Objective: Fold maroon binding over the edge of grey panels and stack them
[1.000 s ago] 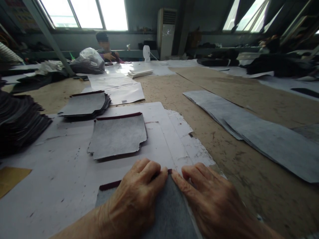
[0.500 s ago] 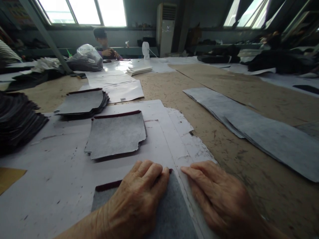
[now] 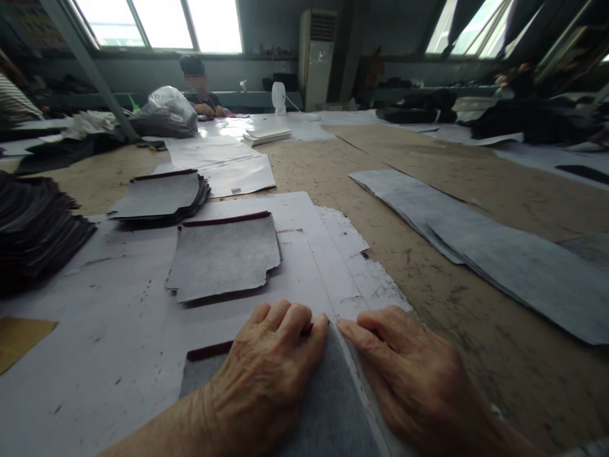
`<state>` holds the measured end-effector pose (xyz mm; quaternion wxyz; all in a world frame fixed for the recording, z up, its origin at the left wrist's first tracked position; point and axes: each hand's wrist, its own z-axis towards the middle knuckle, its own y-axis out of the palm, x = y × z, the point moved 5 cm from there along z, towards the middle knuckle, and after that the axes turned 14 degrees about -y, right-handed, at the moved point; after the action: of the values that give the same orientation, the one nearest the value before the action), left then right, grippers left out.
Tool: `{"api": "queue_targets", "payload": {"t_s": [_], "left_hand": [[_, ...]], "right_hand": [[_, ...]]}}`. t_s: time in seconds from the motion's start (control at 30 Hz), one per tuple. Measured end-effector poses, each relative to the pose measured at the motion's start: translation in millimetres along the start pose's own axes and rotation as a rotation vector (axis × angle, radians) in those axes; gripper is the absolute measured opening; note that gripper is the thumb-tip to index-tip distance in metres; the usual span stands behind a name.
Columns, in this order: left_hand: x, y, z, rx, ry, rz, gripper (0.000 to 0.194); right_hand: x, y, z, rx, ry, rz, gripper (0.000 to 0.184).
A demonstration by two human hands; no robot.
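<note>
A grey felt-like piece with a dark red top edge lies on white paper right in front of me. My left hand lies flat on it, fingers together and stretched to the red edge. My right hand rests flat beside the piece's right edge, its fingertips touching the top right corner. Neither hand grips anything. Further up lies a second grey piece with the same red edge, and behind that a stack of such pieces.
A tall dark pile of pieces stands at the left. Long grey sheets lie on the brown table to the right. A yellow scrap sits at the left edge. Far back, a person works beside a bag.
Both hands slid slightly up along the grey piece; my right hand moved off its surface to its right edge. The rest is unchanged.
</note>
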<state>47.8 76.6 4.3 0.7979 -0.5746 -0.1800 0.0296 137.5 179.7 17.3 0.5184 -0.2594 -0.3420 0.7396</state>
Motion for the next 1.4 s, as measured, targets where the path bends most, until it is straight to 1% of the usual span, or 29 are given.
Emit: {"api": "queue_targets", "payload": {"t_s": [0.1,0.17,0.23,0.27,0.33,0.4,0.47,0.53,0.6,0.67,0.73,0.8,0.87,0.9,0.97,1.07,1.13,1.2,1.3,1.37,1.4], "left_hand": [[-7,-6.2,-2,0.067,-0.079,-0.084,0.045],[-15,-12.0,-3,0.111,-0.16,-0.167,0.04],[-22,-17.6,-5,0.137,-0.21,-0.25,0.033],[-24,-19.9,-6,0.141,-0.21,-0.274,0.029],[-23,-22.8,-8,0.13,-0.147,-0.266,0.026],[-19,-22.2,-9,0.083,-0.059,-0.193,0.028],[-13,-18.8,-9,0.004,0.003,-0.108,0.029],[-8,-14.9,-9,-0.089,0.025,-0.033,0.028],[-6,-13.1,-9,-0.157,0.021,0.017,0.028],[-9,-14.8,-8,-0.184,-0.011,-0.015,0.029],[-16,-19.2,-6,-0.172,-0.069,-0.164,0.027],[-25,-23.5,-4,-0.138,-0.148,-0.336,0.024],[-33,-24.7,-2,-0.113,-0.227,-0.412,0.021],[-36,-24.2,-1,-0.109,-0.264,-0.406,0.021],[-38,-21.9,-1,-0.121,-0.317,-0.354,0.019],[-37,-19.9,-1,-0.135,-0.352,-0.307,0.017],[-36,-19.7,-1,-0.142,-0.369,-0.323,0.017],[-36,-20.3,-1,-0.143,-0.393,-0.369,0.017],[-36,-21.4,0,-0.144,-0.409,-0.449,0.012],[-35,-22.7,0,-0.141,-0.41,-0.48,0.01],[-35,-23.4,0,-0.14,-0.412,-0.492,0.01]], "right_hand": [[1,0,0,-0.01,0.009,0.009,0.023],[3,1,-1,-0.028,0.029,0.012,0.024],[4,2,-3,-0.053,0.038,0.017,0.026],[4,1,-3,-0.049,0.032,0.018,0.027],[3,-2,-3,-0.018,-0.002,-0.009,0.028],[-1,-5,-1,0.011,-0.073,-0.061,0.029],[-8,-5,2,0.0,-0.162,-0.1,0.031],[-13,-3,6,-0.045,-0.221,-0.115,0.032],[-15,1,10,-0.092,-0.224,-0.133,0.032],[-12,4,12,-0.12,-0.2,-0.107,0.032],[-6,4,13,-0.113,-0.141,-0.014,0.034],[4,3,13,-0.085,-0.02,0.081,0.033],[13,2,13,-0.078,0.092,0.126,0.028],[15,2,15,-0.087,0.115,0.131,0.024],[15,4,20,-0.128,0.106,0.128,0.019],[12,8,27,-0.195,0.097,0.133,0.013],[13,10,31,-0.217,0.163,0.181,0.01],[16,9,32,-0.21,0.271,0.261,0.01],[18,8,32,-0.208,0.405,0.411,0.011],[14,7,34,-0.219,0.415,0.485,0.014],[11,6,36,-0.215,0.394,0.507,0.017]]}}
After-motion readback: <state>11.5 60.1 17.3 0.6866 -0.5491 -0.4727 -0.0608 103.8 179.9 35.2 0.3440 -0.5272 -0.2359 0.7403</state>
